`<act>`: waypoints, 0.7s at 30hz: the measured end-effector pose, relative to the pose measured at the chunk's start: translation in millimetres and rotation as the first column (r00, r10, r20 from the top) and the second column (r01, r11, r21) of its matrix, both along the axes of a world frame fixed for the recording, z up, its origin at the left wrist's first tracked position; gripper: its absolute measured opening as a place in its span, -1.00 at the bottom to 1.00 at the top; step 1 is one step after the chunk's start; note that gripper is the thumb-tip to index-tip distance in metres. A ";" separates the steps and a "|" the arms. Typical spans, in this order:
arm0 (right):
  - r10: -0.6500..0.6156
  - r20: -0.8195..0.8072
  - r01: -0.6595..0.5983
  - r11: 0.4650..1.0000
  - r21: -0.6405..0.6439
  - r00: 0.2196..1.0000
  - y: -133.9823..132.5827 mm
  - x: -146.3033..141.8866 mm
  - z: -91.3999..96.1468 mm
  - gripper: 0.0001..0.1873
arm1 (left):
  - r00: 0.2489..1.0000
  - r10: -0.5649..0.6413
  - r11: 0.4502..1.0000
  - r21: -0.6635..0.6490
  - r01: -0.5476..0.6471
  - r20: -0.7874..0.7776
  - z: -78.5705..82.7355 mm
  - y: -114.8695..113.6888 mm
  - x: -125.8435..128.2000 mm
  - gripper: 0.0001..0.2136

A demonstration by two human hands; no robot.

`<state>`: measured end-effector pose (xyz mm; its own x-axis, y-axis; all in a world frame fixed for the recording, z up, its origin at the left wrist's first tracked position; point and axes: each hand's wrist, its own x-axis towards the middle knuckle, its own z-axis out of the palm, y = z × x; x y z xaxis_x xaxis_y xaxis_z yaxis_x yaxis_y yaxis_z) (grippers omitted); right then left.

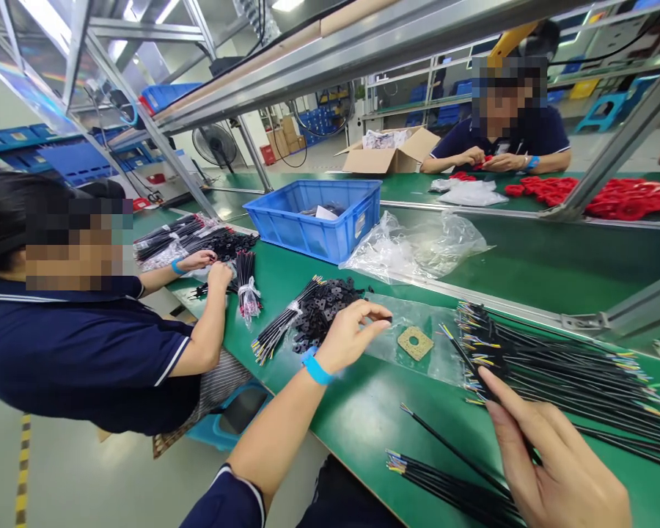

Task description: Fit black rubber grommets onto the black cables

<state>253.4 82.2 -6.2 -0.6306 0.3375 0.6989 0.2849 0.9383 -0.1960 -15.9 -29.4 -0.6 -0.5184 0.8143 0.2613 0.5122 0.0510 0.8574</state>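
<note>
Left hand (pixel 350 336) pinches small black piece (pixel 388 320) mid-frame, right hand (pixel 555 455) grips black cable (pixel 465 356) lower right, blue bin (pixel 300 233) above center holds white paper (pixel 326 213), cardboard box (pixel 367 161) at top holds plastic (pixel 386 139).

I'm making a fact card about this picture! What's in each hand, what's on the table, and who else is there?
Left hand: pinches a small black piece at its fingertips
Right hand: holds a black cable, colored wires showing at its end
Table: green
Between the hands: tan plate with a round hole, on clear plastic
Near left hand: pile of black parts
Farther back: blue bin
Other people: one at left; one across, handling something red
</note>
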 end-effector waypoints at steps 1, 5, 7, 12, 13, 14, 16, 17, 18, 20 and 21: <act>-0.012 -0.007 0.012 1.000 0.001 1.000 0.2 0.6 -0.6 -0.40 | 0.961 -0.055 0.993 0.117 0.023 0.272 0.3 6.8 10.3 -0.80; -0.033 -0.049 0.035 0.998 0.044 0.998 2.6 -1.9 -2.1 -0.42 | 0.439 -0.238 0.952 0.298 -0.072 0.866 -5.1 32.0 48.9 -0.58; -0.013 -0.044 0.016 0.997 0.071 0.999 3.6 -4.3 -2.9 -0.43 | 0.246 -0.269 0.950 0.298 -0.090 0.931 -9.3 38.3 60.4 -0.54; 0.014 -0.024 -0.012 0.996 0.093 1.000 2.6 -8.3 -6.2 -0.49 | 0.130 -0.269 0.955 0.282 -0.095 0.954 -17.8 37.0 65.9 -0.56; 0.010 -0.018 -0.008 0.995 0.096 1.000 2.1 -8.8 -7.4 -0.52 | 0.127 -0.267 0.956 0.280 -0.094 0.955 -18.8 36.0 65.5 -0.57; 0.009 -0.009 -0.008 0.995 0.096 1.000 1.6 -9.4 -8.7 -0.54 | 0.126 -0.263 0.957 0.275 -0.092 0.957 -19.7 35.2 65.0 -0.57; 0.008 0.009 -0.009 0.996 0.093 1.000 1.0 -10.4 -11.9 -0.58 | 0.126 -0.252 0.960 0.264 -0.090 0.960 -20.5 34.4 64.6 -0.55; 0.011 0.022 -0.013 0.995 0.097 1.000 0.8 -10.8 -13.5 -0.59 | 0.127 -0.246 0.962 0.258 -0.091 0.961 -20.5 34.3 64.5 -0.54; 0.011 0.037 -0.014 0.994 0.106 0.999 0.7 -11.1 -14.9 -0.59 | 0.129 -0.240 0.962 0.253 -0.097 0.962 -20.3 34.2 64.4 -0.53; 0.006 0.070 -0.016 0.990 0.143 0.998 0.5 -11.4 -16.8 -0.59 | 0.136 -0.228 0.964 0.243 -0.108 0.964 -19.1 34.0 64.2 -0.51; 0.003 0.088 -0.017 0.986 0.164 0.996 0.4 -11.3 -17.3 -0.57 | 0.145 -0.223 0.964 0.240 -0.112 0.964 -18.3 33.9 64.1 -0.50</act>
<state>242.2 82.6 -23.5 -0.6941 0.2157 0.6868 0.2846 0.9586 -0.0135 48.2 4.5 -18.9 -0.4234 0.8635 -0.2742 -0.7744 -0.1879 0.6041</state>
